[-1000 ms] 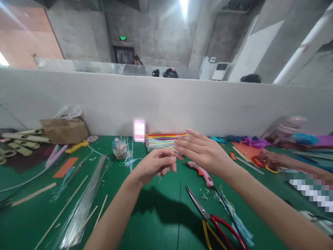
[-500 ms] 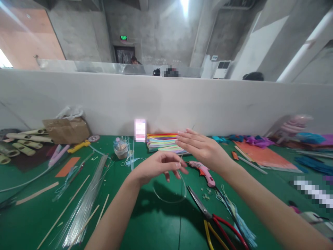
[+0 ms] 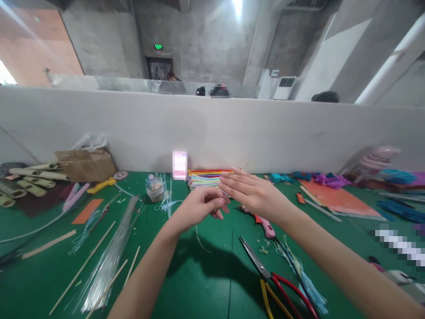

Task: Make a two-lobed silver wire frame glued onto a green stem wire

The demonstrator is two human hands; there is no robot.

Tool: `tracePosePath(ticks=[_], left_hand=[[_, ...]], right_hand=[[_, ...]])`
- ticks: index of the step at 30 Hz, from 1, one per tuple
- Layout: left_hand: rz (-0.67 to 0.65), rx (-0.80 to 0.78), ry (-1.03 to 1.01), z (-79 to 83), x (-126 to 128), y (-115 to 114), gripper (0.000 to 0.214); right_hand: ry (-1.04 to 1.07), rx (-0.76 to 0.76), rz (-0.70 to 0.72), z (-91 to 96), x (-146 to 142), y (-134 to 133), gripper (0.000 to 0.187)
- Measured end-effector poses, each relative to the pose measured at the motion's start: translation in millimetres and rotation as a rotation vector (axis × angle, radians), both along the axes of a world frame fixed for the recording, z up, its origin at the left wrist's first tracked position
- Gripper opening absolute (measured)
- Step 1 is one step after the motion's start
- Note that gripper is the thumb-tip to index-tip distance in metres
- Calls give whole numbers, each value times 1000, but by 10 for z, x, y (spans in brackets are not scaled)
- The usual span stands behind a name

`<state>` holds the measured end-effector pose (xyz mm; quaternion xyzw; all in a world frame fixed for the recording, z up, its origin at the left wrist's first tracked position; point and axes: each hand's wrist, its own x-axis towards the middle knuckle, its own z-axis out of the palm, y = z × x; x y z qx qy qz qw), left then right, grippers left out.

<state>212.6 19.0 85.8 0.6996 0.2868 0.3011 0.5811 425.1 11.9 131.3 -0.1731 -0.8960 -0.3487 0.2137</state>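
My left hand [image 3: 198, 204] is raised over the middle of the table, its fingers curled and pinched at a thin clear strand [image 3: 202, 243]. Below the hand, one end of the strand hangs in a curve. My right hand [image 3: 252, 190] is held flat, fingers stretched out, with their tips over or against the left fingers; its thumb is hidden. Under the right wrist lies a pink glue gun [image 3: 267, 228], partly covered. Scissors [image 3: 255, 257] with red and yellow handles lie nearer me. Behind the hands is a bundle of coloured strips [image 3: 202, 180].
A bundle of clear strands [image 3: 114, 261] and thin wooden sticks [image 3: 83, 268] lie at left. Farther back stand a cup-like container [image 3: 154, 189] and a cardboard box [image 3: 86, 166]. A blue tassel [image 3: 307, 283] and an orange sheet [image 3: 335, 199] are at right. A white partition [image 3: 139, 128] borders the table.
My right hand has moved slightly left and down onto the left fingertips. The strand's round loop has changed into a short hanging curve.
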Motion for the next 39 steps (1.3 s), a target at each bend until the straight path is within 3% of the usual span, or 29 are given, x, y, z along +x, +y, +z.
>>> tracePosePath(ticks=[9,23,28,35,39], left_hand=[[99,46,-43,-56,42,36,34],[122,51,202,245,-468,-7,30],[52,99,323,224,-356,-43,30],[218,235,337,174,-119,-46,33],[208,220,289,165,-131,-28,33]], right_hand=[[14,92,-23,0,-22,-13,26],[49,116,-85,26,84,-35,27],[15,141,-79,19,19,-43,27],[35,114,-90,-33,-26,-17,27],[84,117,-97,-82,-51,-31,23]])
